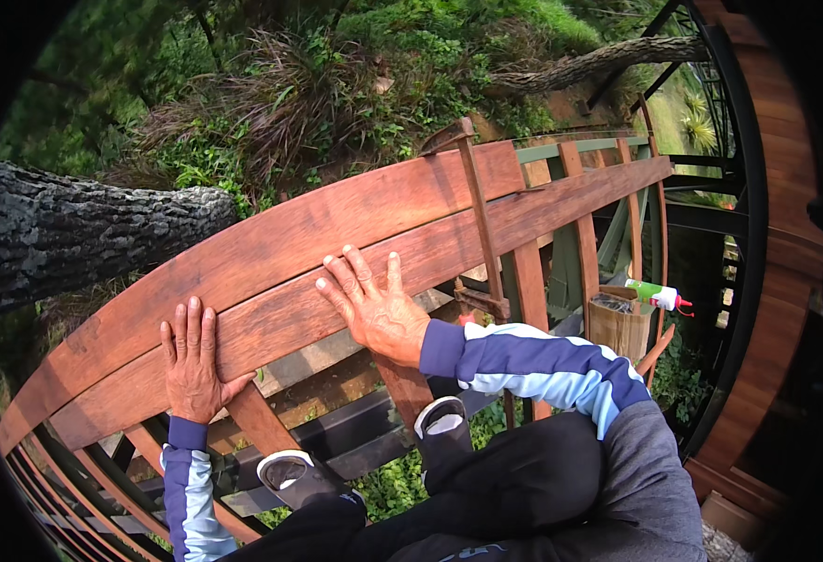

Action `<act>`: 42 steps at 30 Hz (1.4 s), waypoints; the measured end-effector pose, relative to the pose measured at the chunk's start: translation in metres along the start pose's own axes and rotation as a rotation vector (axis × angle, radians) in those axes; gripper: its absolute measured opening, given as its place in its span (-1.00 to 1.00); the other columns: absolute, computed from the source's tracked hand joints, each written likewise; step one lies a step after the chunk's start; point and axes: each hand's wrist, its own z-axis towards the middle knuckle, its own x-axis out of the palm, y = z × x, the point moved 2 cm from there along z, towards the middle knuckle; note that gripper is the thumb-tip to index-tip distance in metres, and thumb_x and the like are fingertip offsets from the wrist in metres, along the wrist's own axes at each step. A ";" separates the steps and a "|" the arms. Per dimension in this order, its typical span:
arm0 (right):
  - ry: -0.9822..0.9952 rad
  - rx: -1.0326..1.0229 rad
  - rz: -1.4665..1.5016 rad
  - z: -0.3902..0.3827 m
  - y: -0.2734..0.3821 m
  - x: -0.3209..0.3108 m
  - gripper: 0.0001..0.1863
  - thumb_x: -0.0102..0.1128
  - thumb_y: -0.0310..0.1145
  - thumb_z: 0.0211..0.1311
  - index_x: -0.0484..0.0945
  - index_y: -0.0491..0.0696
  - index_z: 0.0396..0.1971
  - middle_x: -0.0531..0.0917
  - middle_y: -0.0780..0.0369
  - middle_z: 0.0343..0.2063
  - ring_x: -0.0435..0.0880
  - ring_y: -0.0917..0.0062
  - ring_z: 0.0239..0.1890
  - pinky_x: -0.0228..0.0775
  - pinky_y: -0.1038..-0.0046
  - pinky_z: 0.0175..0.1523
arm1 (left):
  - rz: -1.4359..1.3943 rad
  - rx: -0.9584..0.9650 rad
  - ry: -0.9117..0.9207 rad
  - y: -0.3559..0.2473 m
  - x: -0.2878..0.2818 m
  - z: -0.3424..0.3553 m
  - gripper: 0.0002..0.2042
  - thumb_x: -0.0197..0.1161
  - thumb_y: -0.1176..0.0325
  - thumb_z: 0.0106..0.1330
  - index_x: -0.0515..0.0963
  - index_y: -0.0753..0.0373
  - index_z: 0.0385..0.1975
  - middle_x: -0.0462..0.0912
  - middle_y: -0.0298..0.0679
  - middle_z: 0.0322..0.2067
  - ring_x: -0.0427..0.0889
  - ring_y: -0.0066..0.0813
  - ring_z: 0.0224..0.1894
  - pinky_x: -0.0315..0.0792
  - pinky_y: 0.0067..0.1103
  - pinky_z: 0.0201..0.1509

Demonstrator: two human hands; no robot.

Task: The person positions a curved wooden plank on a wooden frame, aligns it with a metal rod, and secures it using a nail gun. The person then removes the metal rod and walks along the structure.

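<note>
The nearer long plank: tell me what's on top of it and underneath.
The left hand and right hand rest on the plank; a clamp bar crosses over it. Wooden crosspieces emerge from beneath its near edge; whatever lies directly underneath is covered.

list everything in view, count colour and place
Wide planks: 2, reddish brown, side by side, centre
Clamp: 1, rusty brown, across planks
Slats: several, reddish brown, under planks
Beams: several, black or green, right, below
Boards: several, brown, right edge
Bottle: 1, green-white, red cap, right
Wooden box: 1, tan, beside bottle
Tree trunks: 2, grey, left and upper right
Plants: many, green, background
Shoes: 2, dark, lower centre
Trousers: 1 pair, black, bottom
Sleeves: 2, blue and white, lower
Left hand: 1, bare, on planks
Right hand: 1, bare, on planks
</note>
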 end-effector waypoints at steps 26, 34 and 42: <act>-0.031 -0.026 -0.069 0.000 -0.003 -0.001 -0.31 -0.04 -0.26 0.25 0.15 -0.14 0.38 0.08 -0.09 0.39 -0.01 -0.12 0.42 0.24 -0.35 0.11 | -0.006 0.001 -0.002 -0.001 0.000 -0.001 0.08 0.19 -0.37 0.01 0.01 0.28 0.42 -0.03 -0.04 0.44 -0.12 -0.11 0.50 -0.31 -0.19 0.54; -0.055 -0.012 -0.023 0.000 -0.003 0.002 -0.29 -0.01 -0.26 0.23 0.14 -0.14 0.38 0.07 -0.07 0.39 0.01 -0.09 0.42 0.27 -0.33 0.07 | 0.018 0.003 -0.021 -0.001 0.002 -0.001 0.12 0.18 -0.41 -0.05 0.01 0.27 0.42 -0.03 -0.09 0.45 -0.14 -0.16 0.51 -0.34 -0.20 0.55; -0.041 -0.003 0.027 0.001 -0.003 0.006 -0.34 -0.12 -0.27 0.30 0.11 -0.14 0.40 0.05 -0.07 0.40 -0.02 -0.08 0.43 0.10 -0.46 0.09 | 0.003 0.007 -0.037 0.000 0.002 -0.001 0.10 0.18 -0.40 -0.02 0.01 0.26 0.42 -0.03 -0.07 0.45 -0.13 -0.14 0.50 -0.33 -0.18 0.54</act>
